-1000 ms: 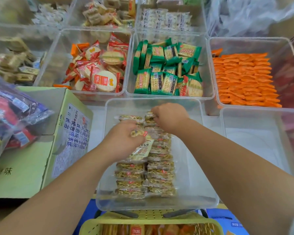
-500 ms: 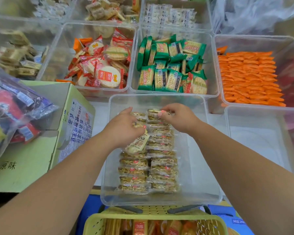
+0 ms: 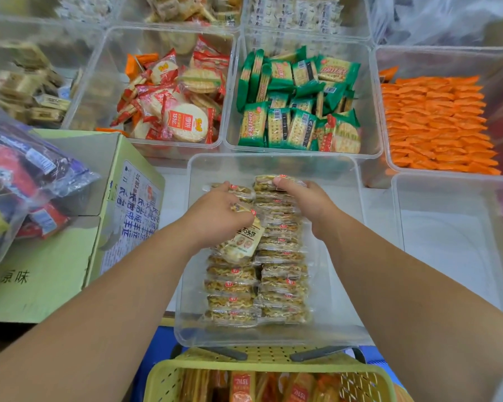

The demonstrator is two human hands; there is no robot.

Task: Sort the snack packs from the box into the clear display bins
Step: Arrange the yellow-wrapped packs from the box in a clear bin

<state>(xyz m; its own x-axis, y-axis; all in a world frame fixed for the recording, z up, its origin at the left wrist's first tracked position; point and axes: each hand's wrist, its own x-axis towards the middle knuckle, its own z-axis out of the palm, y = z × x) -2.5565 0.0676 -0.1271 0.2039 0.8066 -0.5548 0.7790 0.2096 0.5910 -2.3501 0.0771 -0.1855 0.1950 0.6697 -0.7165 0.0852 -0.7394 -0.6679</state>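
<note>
Pinching one spare pack [image 3: 240, 242] between thumb and fingers, the left hand [image 3: 215, 219] holds it tilted over the left row [image 3: 230, 288], while the right hand [image 3: 308, 201] curls its fingers over the farthest pack [image 3: 266, 181] of the right row [image 3: 283, 285]. A second ago that hand sat bunched nearer; it has since reached toward the clear bin's [image 3: 273, 162] far wall, seating another pack. The spare pack probably goes down next.

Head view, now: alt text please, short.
Two hands work inside a clear bin holding two rows of clear-wrapped snack packs: the left hand holds a loose pack, the right hand grips the farthest pack of the right row. Behind sit bins of red packs, green packs and orange packs; a green box lies at left.
</note>
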